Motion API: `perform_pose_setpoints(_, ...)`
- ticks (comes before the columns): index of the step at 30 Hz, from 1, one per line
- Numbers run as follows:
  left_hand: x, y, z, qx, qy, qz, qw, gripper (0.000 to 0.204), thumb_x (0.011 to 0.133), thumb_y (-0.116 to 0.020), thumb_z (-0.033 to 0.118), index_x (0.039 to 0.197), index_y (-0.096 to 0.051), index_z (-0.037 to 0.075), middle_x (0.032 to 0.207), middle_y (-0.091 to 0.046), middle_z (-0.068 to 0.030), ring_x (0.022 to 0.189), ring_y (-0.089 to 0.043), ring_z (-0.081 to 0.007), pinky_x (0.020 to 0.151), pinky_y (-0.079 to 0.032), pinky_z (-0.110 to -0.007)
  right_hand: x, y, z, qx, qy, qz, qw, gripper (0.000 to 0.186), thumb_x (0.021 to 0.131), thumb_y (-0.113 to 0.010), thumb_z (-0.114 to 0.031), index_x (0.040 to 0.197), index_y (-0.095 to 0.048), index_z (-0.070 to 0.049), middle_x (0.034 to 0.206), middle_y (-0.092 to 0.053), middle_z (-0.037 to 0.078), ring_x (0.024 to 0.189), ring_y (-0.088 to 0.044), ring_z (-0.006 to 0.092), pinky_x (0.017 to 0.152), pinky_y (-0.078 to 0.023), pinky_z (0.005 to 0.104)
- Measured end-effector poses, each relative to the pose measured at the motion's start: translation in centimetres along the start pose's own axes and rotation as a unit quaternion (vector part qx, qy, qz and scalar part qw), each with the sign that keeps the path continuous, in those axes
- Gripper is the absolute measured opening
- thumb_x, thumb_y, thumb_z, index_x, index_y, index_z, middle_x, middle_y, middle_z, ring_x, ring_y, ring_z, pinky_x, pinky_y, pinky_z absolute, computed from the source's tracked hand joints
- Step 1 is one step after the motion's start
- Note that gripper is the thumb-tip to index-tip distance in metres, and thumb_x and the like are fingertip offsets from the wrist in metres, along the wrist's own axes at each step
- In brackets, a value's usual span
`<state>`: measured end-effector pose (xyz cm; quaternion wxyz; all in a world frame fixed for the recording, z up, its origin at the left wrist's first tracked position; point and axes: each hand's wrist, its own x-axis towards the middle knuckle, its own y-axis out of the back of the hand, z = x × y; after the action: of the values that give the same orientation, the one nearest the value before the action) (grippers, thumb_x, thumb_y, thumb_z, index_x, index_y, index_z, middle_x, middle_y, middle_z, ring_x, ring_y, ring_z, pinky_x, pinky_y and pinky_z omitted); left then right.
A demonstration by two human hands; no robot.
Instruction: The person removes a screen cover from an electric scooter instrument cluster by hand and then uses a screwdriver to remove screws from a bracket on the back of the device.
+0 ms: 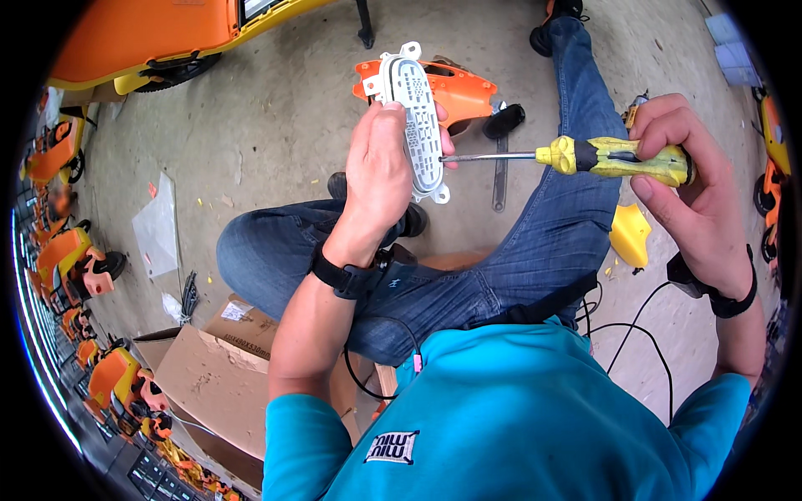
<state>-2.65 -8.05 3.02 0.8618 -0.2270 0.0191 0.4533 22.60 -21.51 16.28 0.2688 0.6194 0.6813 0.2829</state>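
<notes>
My left hand [380, 159] is closed round a long oval white instrument panel [416, 117], with its thumb on the near side and fingertips showing at the right edge. White mounting tabs stick out at the panel's ends. In my right hand [697, 179] is a screwdriver [622, 159] with a yellow and black handle, gripped between thumb and fingers. Its metal shaft points left, and the tip meets the panel's lower right edge. Whether a screw sits there is too small to tell. Behind the panel, an orange plastic cover [459, 90] lies on the floor.
A grey wrench [499, 179] and a yellow plastic piece [631, 234] lie by my right leg. An open cardboard box [217, 376] stands at lower left. Orange and yellow ride-on vehicles [159, 33] stand at upper left and along both sides. Black cables [647, 330] run at my right.
</notes>
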Motion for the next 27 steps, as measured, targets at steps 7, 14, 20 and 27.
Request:
perform_pose_setpoints(7, -0.1, 0.0, -0.1, 0.002, -0.004, -0.005, 1.000, 0.041, 0.098, -0.023, 0.020, 0.120, -0.049, -0.004, 0.102, -0.063, -0.0185, 0.077, -0.064, -0.0242, 0.069, -0.058, -0.039, 0.4, 0.2, -1.6, -0.052, -0.098, -0.018, 0.994, 0.049, 0.097, -0.053, -0.046, 0.122, -0.054, -0.004, 0.094, -0.055, 0.005, 0.073, -0.052, 0.0099, 0.061, -0.043, 0.0220)
perform_pose_setpoints(14, 0.0, 0.0, -0.1, -0.016, -0.016, 0.001, 1.000, 0.041, 0.098, -0.024, 0.020, 0.120, -0.049, -0.005, 0.102, -0.063, -0.0186, 0.077, -0.064, -0.0240, 0.068, -0.058, -0.039, 0.2, 0.2, -1.3, 0.021, -0.065, -0.002, 0.998, 0.017, 0.097, -0.053, -0.016, 0.109, -0.051, -0.004, 0.103, -0.052, 0.009, 0.094, -0.052, 0.0155, 0.084, -0.042, 0.0278)
perform_pose_setpoints(20, 0.1, -0.1, -0.1, -0.006, -0.004, -0.004, 1.000, 0.041, 0.099, -0.023, 0.020, 0.118, -0.050, -0.005, 0.102, -0.063, -0.0188, 0.076, -0.064, -0.0238, 0.068, -0.058, -0.039, 0.6, -0.3, -0.6, 0.003, -0.009, 0.029, 1.000, 0.038, 0.090, -0.067, -0.025, 0.116, -0.049, -0.005, 0.115, -0.049, 0.010, 0.101, -0.053, 0.0152, 0.089, -0.043, 0.0270)
perform_pose_setpoints(27, 0.0, 0.2, -0.3, -0.003, -0.011, -0.007, 1.000, 0.041, 0.100, -0.023, 0.021, 0.117, -0.050, -0.006, 0.101, -0.063, -0.0189, 0.076, -0.065, -0.0239, 0.069, -0.059, -0.039, 0.9, 0.8, -1.9, -0.078, -0.110, -0.040, 0.990, 0.037, 0.101, -0.048, -0.036, 0.120, -0.050, -0.004, 0.100, -0.056, 0.007, 0.073, -0.052, 0.0085, 0.063, -0.043, 0.0211)
